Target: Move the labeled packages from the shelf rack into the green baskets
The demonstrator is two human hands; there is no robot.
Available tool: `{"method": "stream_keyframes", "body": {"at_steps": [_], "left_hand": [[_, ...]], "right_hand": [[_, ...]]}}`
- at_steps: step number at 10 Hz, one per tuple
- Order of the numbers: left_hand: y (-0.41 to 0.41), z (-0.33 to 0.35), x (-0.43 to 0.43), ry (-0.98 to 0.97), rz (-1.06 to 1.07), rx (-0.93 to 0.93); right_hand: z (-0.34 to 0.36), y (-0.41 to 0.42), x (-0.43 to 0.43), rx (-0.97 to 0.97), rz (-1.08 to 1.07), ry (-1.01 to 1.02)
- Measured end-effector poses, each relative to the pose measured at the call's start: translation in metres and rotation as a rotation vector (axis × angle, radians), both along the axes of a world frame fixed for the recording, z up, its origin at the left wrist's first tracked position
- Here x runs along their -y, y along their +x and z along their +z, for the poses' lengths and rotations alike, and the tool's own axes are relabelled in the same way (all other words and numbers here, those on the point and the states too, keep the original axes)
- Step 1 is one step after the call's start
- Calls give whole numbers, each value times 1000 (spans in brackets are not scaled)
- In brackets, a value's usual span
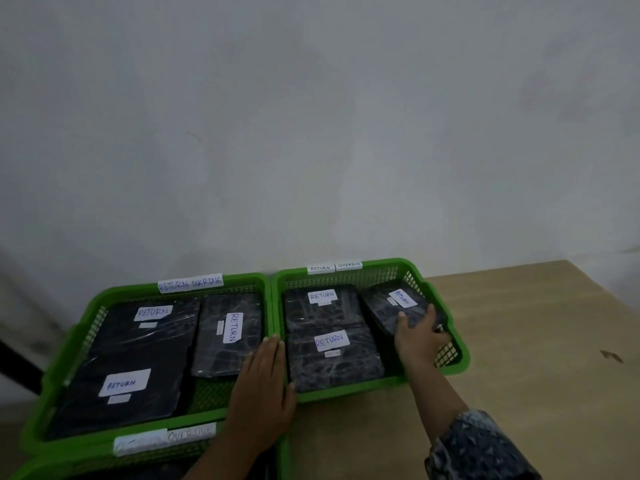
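Two green baskets stand side by side on a wooden table, the left basket [62, 351] and the right basket [460, 355]. Black wrapped packages with white "RETURN" labels lie in both. My right hand [417, 336] grips a tilted package [391, 303] leaning against the right basket's right wall. Two more packages [332, 355] lie flat beside it. My left hand [265, 386] rests flat with straight fingers on the rims where the two baskets meet. Three packages [138, 344] lie in the left basket.
A third green basket [69, 462] with an "OVERDUE" tag sits below the left one at the bottom edge. A pale wall rises right behind the baskets. The bare wooden tabletop [519, 341] extends to the right. A dark bar [17, 365] crosses the left edge.
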State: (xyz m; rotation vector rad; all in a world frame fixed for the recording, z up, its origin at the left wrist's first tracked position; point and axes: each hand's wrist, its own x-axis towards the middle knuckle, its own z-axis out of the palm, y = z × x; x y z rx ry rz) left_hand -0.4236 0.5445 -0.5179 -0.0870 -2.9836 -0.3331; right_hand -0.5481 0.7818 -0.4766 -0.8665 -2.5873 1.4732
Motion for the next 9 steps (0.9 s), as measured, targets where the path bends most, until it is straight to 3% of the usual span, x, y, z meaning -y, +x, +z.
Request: {"method": "stream_keyframes", "body": {"at_steps": [6,7,9], "left_hand": [[1,-2,-1,31,-10,-15],[3,6,0,29,-1,11],[20,43,13,82,6,8]], "right_hand": [[-14,-17,-3,238,106,-14],[9,0,3,203,146,13],[47,78,48,-37,457,166]]}}
